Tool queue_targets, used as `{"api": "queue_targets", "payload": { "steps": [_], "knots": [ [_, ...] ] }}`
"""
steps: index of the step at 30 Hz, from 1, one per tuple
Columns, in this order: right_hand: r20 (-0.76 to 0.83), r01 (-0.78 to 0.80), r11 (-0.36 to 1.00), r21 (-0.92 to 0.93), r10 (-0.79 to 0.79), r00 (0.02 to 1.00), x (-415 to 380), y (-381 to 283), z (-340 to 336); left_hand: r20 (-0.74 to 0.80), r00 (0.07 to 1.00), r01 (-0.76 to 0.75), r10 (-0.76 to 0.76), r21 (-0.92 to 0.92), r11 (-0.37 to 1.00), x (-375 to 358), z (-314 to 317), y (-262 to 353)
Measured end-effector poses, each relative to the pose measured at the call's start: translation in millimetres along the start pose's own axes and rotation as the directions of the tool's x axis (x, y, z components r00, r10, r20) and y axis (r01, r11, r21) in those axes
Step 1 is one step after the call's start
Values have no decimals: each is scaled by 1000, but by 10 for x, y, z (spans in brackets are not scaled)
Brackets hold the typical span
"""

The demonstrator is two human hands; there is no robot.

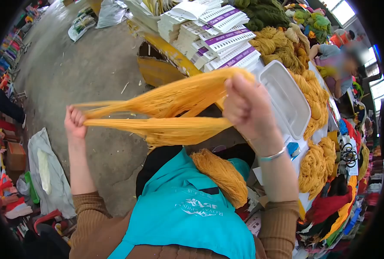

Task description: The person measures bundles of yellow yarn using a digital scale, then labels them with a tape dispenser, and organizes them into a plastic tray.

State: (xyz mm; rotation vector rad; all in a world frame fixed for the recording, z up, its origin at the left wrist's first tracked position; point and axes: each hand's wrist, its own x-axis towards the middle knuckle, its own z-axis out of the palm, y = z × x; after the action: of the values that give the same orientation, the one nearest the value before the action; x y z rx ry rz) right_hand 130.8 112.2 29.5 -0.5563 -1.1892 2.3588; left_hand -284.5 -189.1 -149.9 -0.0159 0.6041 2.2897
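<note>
A skein of golden-yellow thread (pixel 170 97) is stretched between my two hands as a long open loop. My left hand (pixel 76 122) is closed round its left end, at arm's length. Around the right end, my right hand (pixel 246 101) is closed in a fist, slightly blurred, with a bracelet on the wrist. The loop hangs above my lap, its strands spread into an upper and a lower band. On my teal apron (pixel 170 207) lies a bundle of darker golden thread (pixel 221 178), touched by neither hand.
To my right, a table holds stacks of printed cards (pixel 226 39), a white plastic tray (pixel 285 99) and yellow skeins (pixel 315 164). A cardboard box (pixel 161 71) stands beside the table. Another person (pixel 336 64) is at the far right. Colourful thread heaps line the left.
</note>
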Motion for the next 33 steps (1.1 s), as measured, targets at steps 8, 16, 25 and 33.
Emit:
{"api": "queue_targets", "payload": {
  "steps": [8,16,25,33],
  "knots": [
    [212,414,892,-181,-376,902,126,-1572,664,-492,655,-69,574,718,693,-699,-2191,562],
    [245,705,589,-395,-672,699,-19,-3221,1261,-228,497,406,837,914,8,-1161,-3087,441],
    [286,689,286,-666,-755,590,-540,-3643,1179,-695,623,203,359,586,785,-1473,-3236,830],
    [79,247,114,-962,-752,655,-472,-3516,-127,-699,681,220,219,481,849,-1156,-2785,609]
  ]
}}
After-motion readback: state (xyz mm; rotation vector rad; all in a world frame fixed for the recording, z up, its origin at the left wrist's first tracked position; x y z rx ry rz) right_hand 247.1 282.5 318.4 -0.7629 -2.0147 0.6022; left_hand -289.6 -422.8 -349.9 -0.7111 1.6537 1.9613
